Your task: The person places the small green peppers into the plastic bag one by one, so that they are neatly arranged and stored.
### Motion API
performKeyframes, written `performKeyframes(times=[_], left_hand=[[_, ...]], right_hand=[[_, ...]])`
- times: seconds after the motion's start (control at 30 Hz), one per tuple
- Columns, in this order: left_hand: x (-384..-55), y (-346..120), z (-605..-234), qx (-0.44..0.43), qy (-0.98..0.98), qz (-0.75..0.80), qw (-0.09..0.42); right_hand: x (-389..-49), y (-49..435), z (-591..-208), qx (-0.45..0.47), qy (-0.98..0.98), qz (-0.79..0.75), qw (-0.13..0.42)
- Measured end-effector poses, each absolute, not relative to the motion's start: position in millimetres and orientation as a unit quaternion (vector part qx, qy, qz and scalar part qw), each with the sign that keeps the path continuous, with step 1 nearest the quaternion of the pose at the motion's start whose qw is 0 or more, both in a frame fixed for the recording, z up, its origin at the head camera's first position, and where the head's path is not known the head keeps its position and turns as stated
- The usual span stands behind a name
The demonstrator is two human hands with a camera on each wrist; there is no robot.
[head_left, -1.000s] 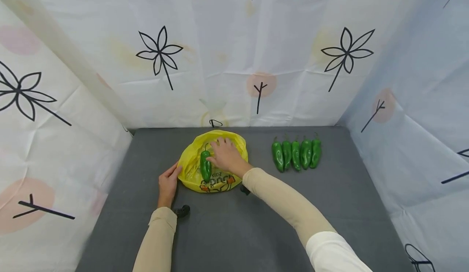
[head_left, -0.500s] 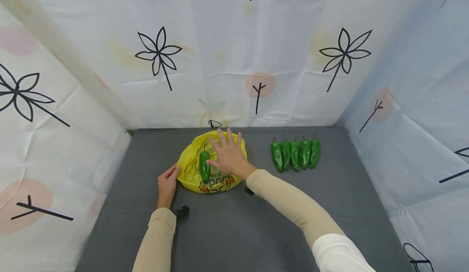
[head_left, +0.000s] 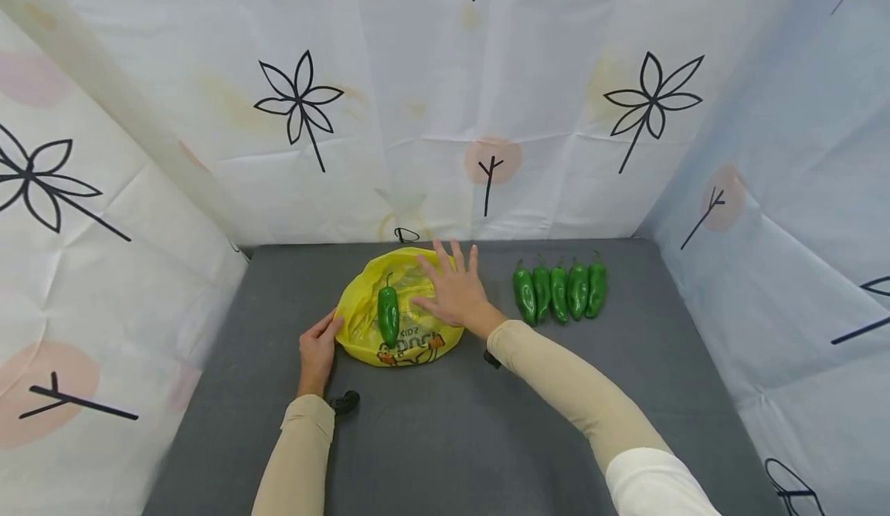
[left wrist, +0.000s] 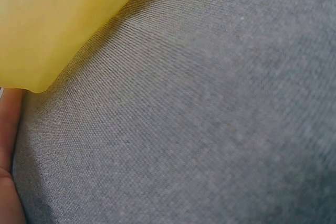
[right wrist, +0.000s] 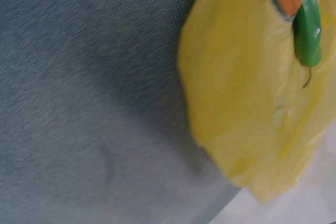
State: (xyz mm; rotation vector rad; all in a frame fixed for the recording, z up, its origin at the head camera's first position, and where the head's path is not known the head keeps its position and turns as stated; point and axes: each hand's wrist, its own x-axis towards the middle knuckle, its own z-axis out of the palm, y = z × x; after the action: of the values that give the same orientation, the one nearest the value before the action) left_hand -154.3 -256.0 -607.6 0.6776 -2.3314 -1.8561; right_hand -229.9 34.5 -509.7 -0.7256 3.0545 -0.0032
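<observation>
A yellow plastic bag [head_left: 361,338] with dark printing lies with its mouth spread wide on the grey table. One green chili pepper [head_left: 388,317] rests in it, stem toward the far side; the right wrist view also catches this pepper [right wrist: 307,32] beyond the bag's yellow wall [right wrist: 231,77]. My left hand [head_left: 317,355] pinches the bag's left edge between thumb and fingers. Over the right side of the bag is my right hand [head_left: 455,292], fingers straight and spread, holding nothing. In the left wrist view, part of the left hand [left wrist: 8,145] shows below the yellow plastic [left wrist: 58,30].
To the right of the bag, several green chili peppers [head_left: 559,293] lie side by side in a row. The grey tabletop [head_left: 445,439] ends at a white patterned cloth backdrop [head_left: 431,99], with more cloth on both sides.
My right hand has let its fingers spread and moved right, away from the chili pepper, which stays in the bag. The left hand keeps its place at the bag's edge.
</observation>
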Motion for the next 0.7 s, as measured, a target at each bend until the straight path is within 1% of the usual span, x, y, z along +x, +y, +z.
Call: performKeyframes(times=[0.27, 0.7], left_hand=[[-155.2, -255.1, -607.9, 0.226, -0.767, -0.599, 0.04], [-155.7, -256.1, -609.9, 0.222, -0.766, -0.602, 0.044]], right_hand=[[-229.5, 52.4, -513.4, -0.24, 0.971, -0.008, -0.009], [-231.0, 80.0, -525.4, -0.223, 0.975, 0.015, -0.001]])
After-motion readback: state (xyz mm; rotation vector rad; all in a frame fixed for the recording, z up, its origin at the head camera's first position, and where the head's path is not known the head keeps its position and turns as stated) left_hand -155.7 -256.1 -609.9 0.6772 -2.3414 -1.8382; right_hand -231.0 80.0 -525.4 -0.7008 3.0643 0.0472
